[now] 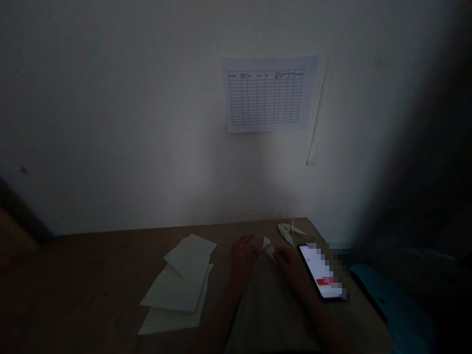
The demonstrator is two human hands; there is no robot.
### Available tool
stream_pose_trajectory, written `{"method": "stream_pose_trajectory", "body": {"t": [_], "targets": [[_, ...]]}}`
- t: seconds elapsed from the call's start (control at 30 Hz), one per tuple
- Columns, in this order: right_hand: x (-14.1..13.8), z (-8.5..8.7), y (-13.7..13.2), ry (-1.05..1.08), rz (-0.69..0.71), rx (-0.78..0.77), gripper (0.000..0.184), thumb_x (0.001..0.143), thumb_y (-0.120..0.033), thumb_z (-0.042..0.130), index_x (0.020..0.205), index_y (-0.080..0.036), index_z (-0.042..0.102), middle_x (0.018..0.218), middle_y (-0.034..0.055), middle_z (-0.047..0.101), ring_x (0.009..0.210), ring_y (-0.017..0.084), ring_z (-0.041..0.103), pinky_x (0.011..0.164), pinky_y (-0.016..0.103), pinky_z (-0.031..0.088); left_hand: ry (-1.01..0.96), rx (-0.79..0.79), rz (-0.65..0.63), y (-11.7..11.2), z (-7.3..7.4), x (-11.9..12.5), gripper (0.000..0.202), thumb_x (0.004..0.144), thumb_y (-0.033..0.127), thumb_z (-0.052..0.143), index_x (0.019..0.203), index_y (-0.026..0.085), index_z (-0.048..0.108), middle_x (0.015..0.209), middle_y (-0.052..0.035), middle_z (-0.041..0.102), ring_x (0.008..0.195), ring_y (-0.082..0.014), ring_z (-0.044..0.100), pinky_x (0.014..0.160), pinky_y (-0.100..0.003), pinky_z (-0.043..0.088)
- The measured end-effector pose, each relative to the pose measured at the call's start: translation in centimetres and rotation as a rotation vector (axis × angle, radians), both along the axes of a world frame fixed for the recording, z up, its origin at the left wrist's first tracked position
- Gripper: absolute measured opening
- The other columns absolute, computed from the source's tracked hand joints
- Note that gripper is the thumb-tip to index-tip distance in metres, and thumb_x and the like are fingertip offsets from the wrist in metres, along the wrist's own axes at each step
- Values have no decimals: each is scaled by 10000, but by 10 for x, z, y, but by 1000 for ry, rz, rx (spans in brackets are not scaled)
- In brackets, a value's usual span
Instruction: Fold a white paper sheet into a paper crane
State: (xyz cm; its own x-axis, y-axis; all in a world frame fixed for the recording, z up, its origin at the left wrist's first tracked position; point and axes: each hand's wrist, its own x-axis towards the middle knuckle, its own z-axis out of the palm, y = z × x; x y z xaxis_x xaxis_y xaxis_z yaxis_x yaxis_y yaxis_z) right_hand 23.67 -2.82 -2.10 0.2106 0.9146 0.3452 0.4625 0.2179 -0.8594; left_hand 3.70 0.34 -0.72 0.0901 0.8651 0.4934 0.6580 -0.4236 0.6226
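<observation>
Between my two hands is a small folded piece of white paper (268, 247), held a little above the table. My left hand (244, 255) pinches its left edge with thumb and forefinger while the other fingers stick out. On the other side, my right hand (286, 260) grips the right part with its fingers closed. Just beyond my right hand lie folded paper cranes (288, 231), close to the table's far edge. The room is dim, so the fine folds of the paper cannot be made out.
A stack of loose white paper sheets (180, 280) lies left of my hands on the brown table (92, 290). To the right rests a phone (320, 273) with its screen lit. A blue chair (394, 305) stands beyond the table's right edge. A printed chart (271, 96) hangs on the wall.
</observation>
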Motion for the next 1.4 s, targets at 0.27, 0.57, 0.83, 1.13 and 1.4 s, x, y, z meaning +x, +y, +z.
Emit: {"method": "stream_pose_trajectory", "body": {"t": [0.27, 0.57, 0.83, 1.13, 1.4], "targets": [[3, 3, -1, 32, -22, 36, 263, 888, -438, 617, 962, -230, 760, 1031, 98, 759, 1016, 294, 701, 950, 453, 540, 57, -33, 54, 3, 3, -8, 180, 962, 327, 659, 1016, 295, 827, 1395, -50, 686, 1313, -298, 586, 1168, -532, 434], [3, 3, -1, 33, -18, 42, 233, 861, -425, 644, 918, -239, 773, 990, 97, 763, 1001, 305, 703, 930, 468, 552, 233, -172, 27, 6, -3, -12, 229, 949, 361, 694, 1149, 364, 803, 1562, -38, 556, 1485, -378, 412, 1207, -613, 342], [1, 1, -2, 25, -14, 55, 219, 862, -408, 651, 920, -241, 780, 994, 96, 773, 1000, 302, 700, 948, 475, 546, 234, -217, -10, 4, 0, -10, 134, 903, 364, 741, 997, 287, 798, 1565, -54, 557, 1514, -367, 375, 1213, -627, 310], [3, 5, -3, -83, 82, 6, 221, 855, -392, 679, 955, -249, 813, 995, 88, 779, 1005, 298, 689, 951, 469, 520, 161, -172, -25, 9, 0, -14, 35, 873, 317, 740, 863, 283, 741, 1467, -45, 654, 1450, -333, 481, 1186, -574, 381], [3, -1, -2, -108, 63, 32, 169, 859, -384, 683, 846, -244, 779, 933, 75, 755, 949, 280, 683, 896, 420, 530, 213, -291, -105, 2, 8, -13, 95, 898, 363, 742, 894, 278, 784, 1531, -36, 605, 1525, -373, 375, 1216, -677, 272]]}}
